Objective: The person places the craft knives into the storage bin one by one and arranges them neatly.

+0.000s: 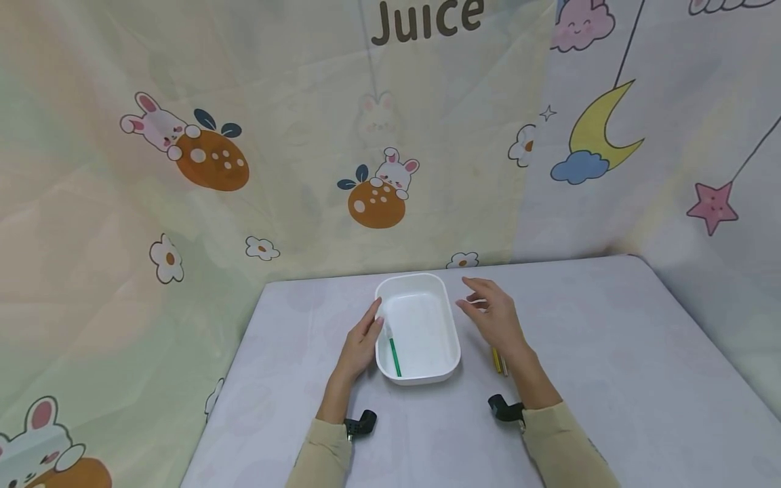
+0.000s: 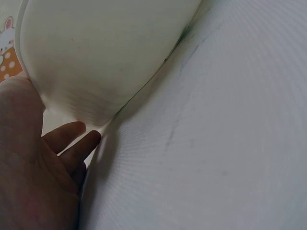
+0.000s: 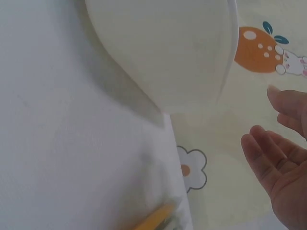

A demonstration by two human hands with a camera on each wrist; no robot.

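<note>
A white rectangular plastic tray [image 1: 421, 332] with rounded corners sits on the table. My left hand [image 1: 360, 349] holds its left side, the thumb at the rim and the fingers along the outer wall. In the left wrist view the tray's outer wall [image 2: 110, 52] rises above the fingers of that hand [image 2: 43, 163]. Inside the tray, along its left side, lies a slim green pen-like stick [image 1: 395, 357] with a pale upper end. Just off the tray's right side is my right hand [image 1: 497, 318], raised with thumb and fingers apart and nothing between them.
Slim yellow sticks [image 1: 498, 360] lie on the table beside my right wrist, partly hidden by it. The table has a pale cloth [image 1: 610, 352]. Behind it hangs a printed curtain [image 1: 305, 135] with rabbits, fruit and a moon. A black wrist camera [image 1: 505, 409] is on the right wrist.
</note>
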